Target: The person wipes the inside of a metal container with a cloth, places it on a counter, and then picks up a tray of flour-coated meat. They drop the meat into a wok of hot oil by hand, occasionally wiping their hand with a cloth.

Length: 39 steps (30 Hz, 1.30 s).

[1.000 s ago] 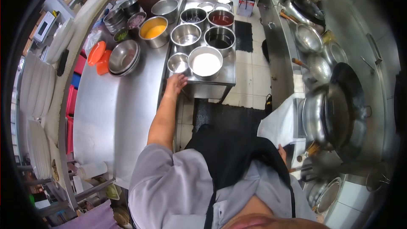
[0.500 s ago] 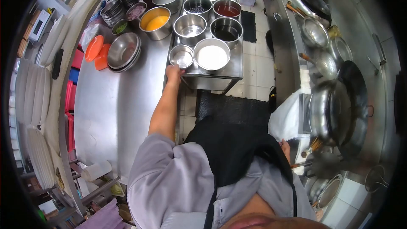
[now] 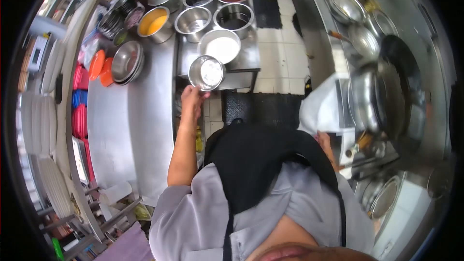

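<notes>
One bowl [image 3: 199, 71], clamped at its near rim in the left hand [image 3: 195, 95], just beyond the palm. Open side up, degree of tilt uncertain; gripped by the edge presumably to spare the inside from touch. Apparently held clear of the surface [image 3: 249, 58] ahead of that hand, overlapping its near edge in view. Directly beyond the bowl, a pot [image 3: 218, 33] of white contents. Farther beyond, more pots [image 3: 187, 36] in close rows, probably for short reach and little wasted room. Left of the hand, a second surface [image 3: 151, 111] with stacked bowls [image 3: 124, 62], likely nested to save space. Right hand [image 3: 325, 142] well apart, just beside a white cloth [image 3: 321, 104]; cannot tell whether clamped on anything or loose.
</notes>
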Available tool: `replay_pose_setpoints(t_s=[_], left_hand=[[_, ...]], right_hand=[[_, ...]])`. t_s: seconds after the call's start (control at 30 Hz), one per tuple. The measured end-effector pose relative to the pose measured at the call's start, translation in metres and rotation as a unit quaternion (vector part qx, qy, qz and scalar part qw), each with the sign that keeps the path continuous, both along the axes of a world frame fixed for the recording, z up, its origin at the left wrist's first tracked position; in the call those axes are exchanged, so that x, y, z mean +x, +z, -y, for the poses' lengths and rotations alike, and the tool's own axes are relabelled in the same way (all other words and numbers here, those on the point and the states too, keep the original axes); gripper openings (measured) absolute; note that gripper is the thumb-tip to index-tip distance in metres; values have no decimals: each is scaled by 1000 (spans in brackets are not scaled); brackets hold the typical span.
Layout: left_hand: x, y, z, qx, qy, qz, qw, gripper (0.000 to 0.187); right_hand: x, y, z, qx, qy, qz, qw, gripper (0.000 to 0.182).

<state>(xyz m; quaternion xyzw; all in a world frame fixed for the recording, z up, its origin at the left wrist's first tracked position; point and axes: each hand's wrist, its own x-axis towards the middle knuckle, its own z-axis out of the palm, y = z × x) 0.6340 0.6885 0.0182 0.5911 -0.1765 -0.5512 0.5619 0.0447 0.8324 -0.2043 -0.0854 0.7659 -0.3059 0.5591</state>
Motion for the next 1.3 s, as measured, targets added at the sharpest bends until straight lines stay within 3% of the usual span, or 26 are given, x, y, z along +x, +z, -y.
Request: replay_pose_setpoints(t_s=[0.07,0.1,0.13,0.23,0.33,0.37,0.47,0.6,0.77,0.97,1.27,1.3], left_hand=[[-33,-3,-3,-1,-56,8,998,16],[-48,-9,-1,-9,-83,1,996,16],[-67,-14,2,-17,-113,-7,993,16],[-121,-11,10,-41,-168,52,984,16],[-163,11,22,-88,-229,223,943,16],[-167,-13,33,-222,-208,312,900,9],[-207,37,44,-312,-176,394,846,12],[-237,75,55,-393,-147,452,787,17],[-256,98,72,-439,-113,476,754,18],[-269,117,87,-504,-84,454,730,8],[-275,134,81,-549,-66,467,690,10],[-273,128,83,-552,-72,437,707,12]], right_hand=[[-4,-16,2,-25,-8,33,999,24],[2,7,5,-25,9,53,998,25],[10,21,3,-71,-2,39,997,27],[10,20,20,-38,-7,6,999,34],[10,39,23,-56,-10,-1,998,33],[11,44,22,-47,-16,1,999,33],[7,43,12,-42,-16,25,999,35],[6,43,6,-58,-40,7,998,22],[-2,38,11,-107,-34,-30,993,18],[-11,36,19,-261,-120,86,954,19],[-14,52,31,-210,-236,322,892,41],[-10,74,35,-246,-226,306,892,38]])
